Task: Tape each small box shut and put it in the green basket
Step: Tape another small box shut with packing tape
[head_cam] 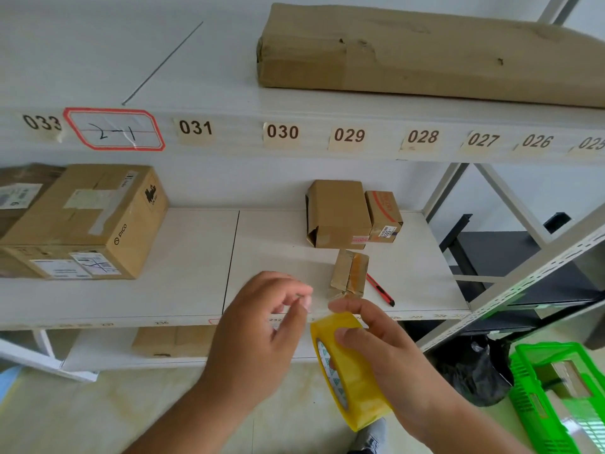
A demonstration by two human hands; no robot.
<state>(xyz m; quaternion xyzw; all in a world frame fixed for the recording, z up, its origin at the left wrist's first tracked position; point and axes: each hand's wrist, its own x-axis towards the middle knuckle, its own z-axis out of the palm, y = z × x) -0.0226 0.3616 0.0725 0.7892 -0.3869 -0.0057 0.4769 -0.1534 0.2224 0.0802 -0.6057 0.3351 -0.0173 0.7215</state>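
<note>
So I'm at the peel-the-tape step. My left hand (262, 326) is pinching the loose tape end (316, 311), while my right hand (376, 348) is wrapped around the yellow tape roll (347, 371). The small box (349, 273) sits on the shelf (183, 257) just beyond, red utility knife (379, 289) beside it. Next I'd guess: pull a strip across its seam. Green basket (556, 398) waits on the floor, far right.

Long carton (425, 50) on top shelf; Pico carton (88, 221) below.
</note>
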